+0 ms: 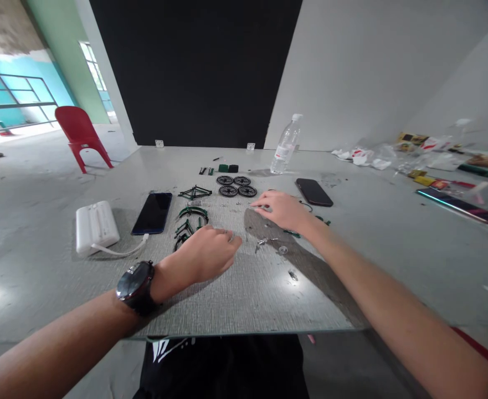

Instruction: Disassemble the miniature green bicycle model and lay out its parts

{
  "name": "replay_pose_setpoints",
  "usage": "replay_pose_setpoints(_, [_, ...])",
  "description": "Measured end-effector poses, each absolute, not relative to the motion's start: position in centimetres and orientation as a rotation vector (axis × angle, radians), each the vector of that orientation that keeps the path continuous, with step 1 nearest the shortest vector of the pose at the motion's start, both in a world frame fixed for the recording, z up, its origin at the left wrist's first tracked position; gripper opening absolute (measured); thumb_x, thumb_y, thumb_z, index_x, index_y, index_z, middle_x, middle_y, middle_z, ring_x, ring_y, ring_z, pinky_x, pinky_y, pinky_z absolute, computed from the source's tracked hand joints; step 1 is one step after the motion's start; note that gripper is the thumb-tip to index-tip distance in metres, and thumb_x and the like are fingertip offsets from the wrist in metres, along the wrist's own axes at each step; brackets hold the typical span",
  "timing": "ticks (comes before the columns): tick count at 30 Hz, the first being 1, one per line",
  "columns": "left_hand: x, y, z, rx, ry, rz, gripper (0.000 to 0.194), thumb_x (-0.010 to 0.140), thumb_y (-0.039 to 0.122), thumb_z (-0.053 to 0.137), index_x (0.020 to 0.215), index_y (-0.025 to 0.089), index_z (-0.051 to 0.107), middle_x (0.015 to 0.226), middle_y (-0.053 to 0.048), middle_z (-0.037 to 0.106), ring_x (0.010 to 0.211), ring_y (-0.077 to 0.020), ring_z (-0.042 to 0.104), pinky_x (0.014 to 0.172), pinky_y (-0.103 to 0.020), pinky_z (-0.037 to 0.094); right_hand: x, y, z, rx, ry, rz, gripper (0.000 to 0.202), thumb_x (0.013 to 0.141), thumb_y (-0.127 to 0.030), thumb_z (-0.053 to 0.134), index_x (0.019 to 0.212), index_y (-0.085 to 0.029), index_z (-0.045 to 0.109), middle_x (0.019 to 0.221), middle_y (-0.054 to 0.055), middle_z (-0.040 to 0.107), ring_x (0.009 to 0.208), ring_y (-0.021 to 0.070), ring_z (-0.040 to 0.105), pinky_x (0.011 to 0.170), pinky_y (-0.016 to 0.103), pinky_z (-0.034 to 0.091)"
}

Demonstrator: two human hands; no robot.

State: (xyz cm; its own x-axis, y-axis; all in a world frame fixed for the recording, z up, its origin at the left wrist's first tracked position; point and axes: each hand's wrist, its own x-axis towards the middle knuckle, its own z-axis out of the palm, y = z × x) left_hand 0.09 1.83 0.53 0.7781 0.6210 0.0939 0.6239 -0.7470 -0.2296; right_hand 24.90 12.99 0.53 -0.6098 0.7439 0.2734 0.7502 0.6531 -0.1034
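My left hand (210, 252) is closed just above the table, its fingers curled around something too small to make out. Green model bicycle parts lie beside it: a curved fender piece (194, 212) and a small frame piece (184, 228), partly covered by the hand. Over the table's middle, my right hand (283, 211) reaches leftward with fingers stretched and thumb apart, close to tiny metal bits (238, 203). Several black spoked wheels (228, 191) sit just beyond the hands, with a dark bicycle frame (195, 192) to their left. Below my right hand are a silvery metal part (262, 242) and a clear round piece (283, 250).
A white power bank (97, 227) is cabled to a phone (152, 213) on the left. Another phone (314, 192) and a clear bottle (286, 145) stand right of centre. Plastic bags (362, 157) and a third phone (460, 205) lie far right. Green and black blocks (228, 168) lie behind the wheels.
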Motion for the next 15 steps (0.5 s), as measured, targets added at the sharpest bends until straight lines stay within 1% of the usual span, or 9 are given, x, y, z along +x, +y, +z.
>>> replay_pose_setpoints(5, [0.1,1.8,0.5,-2.727,-0.97,-0.033,0.017,0.098,0.022,0.044,0.1,0.015,0.06,0.094,-0.008,0.068,0.078,-0.0226,0.065,0.065,-0.035,0.048,24.2,13.1,0.1,-1.276,-2.641,-0.117,0.032,0.095,-0.031,0.049,0.111,-0.025,0.077,0.111,0.01,0.071,0.095,0.0245,0.064,0.072,0.036,0.048])
replay_pose_setpoints(11, [0.0,1.8,0.4,-2.738,-0.965,-0.04,0.017,0.098,0.022,0.044,0.101,0.014,0.06,0.095,-0.009,0.068,0.079,-0.0226,0.065,0.066,-0.035,0.048,23.7,13.5,-0.2,-1.309,-2.637,-0.14,0.035,0.096,-0.029,0.047,0.117,-0.025,0.075,0.113,0.01,0.07,0.092,0.0237,0.064,0.072,0.036,0.047])
replay_pose_setpoints(15, [0.0,1.8,0.4,-2.742,-0.963,-0.039,0.017,0.099,0.023,0.045,0.101,0.015,0.059,0.095,-0.008,0.068,0.08,-0.0233,0.065,0.067,-0.036,0.048,23.8,13.6,-0.3,-1.338,-2.62,-0.16,0.037,0.096,-0.031,0.046,0.121,-0.023,0.073,0.114,0.011,0.07,0.094,0.0252,0.064,0.071,0.037,0.047])
